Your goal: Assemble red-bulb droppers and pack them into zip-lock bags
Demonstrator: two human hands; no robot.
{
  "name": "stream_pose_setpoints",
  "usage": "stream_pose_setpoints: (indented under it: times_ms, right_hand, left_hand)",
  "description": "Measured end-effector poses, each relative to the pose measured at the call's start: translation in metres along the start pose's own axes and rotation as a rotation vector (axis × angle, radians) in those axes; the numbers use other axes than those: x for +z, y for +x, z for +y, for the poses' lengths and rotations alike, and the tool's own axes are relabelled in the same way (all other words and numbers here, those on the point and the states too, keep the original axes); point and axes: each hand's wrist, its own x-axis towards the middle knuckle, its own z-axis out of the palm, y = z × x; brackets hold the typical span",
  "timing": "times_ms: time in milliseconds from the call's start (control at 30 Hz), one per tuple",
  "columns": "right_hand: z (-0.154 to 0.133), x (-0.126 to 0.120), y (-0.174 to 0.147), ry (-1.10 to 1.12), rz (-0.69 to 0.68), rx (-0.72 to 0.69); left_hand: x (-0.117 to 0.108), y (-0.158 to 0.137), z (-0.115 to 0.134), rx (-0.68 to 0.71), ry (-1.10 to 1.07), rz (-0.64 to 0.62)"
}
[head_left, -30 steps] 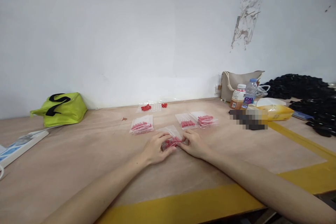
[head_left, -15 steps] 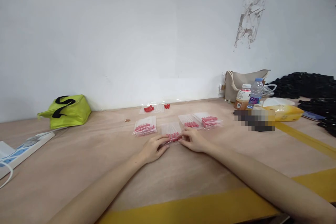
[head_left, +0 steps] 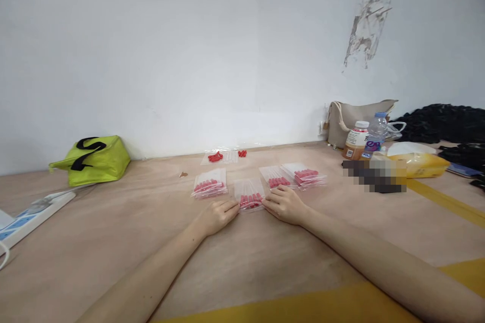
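A small clear plastic bag [head_left: 248,187] lies on the table in front of me, with a row of small red pieces [head_left: 251,200] at its near end. My left hand [head_left: 219,216] is closed at the bag's left edge, fingertips pinching the corner. At the opposite edge, my right hand [head_left: 285,205] is closed on the bag in the same way. To the left sits a stack of similar bags [head_left: 209,185] with red pieces inside. Beyond my right hand are another filled bag [head_left: 276,177] and a thicker bag stack [head_left: 305,175].
Loose red pieces [head_left: 215,157] lie on clear plastic near the wall. A lime-green bag [head_left: 96,161] and a power strip [head_left: 34,219] are at left. Right are a beige bag [head_left: 343,118], two bottles [head_left: 356,141], a yellow tissue pack [head_left: 424,164] and black material [head_left: 443,121].
My fingers have moved apart from the middle of the bag out to its side edges, so the red row shows more fully. The view has shifted slightly.
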Motion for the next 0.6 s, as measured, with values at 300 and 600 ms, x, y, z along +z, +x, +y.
stream_pose_setpoints:
  times_ms: [300, 600]
  right_hand:
    - [0.003, -0.003, -0.003, -0.024, -0.111, -0.09]
    - [0.004, -0.001, -0.001, -0.03, -0.14, -0.07]
  left_hand:
    - [-0.01, 0.008, 0.002, 0.102, 0.113, -0.088]
    - [-0.007, 0.008, 0.001, 0.088, 0.095, -0.102]
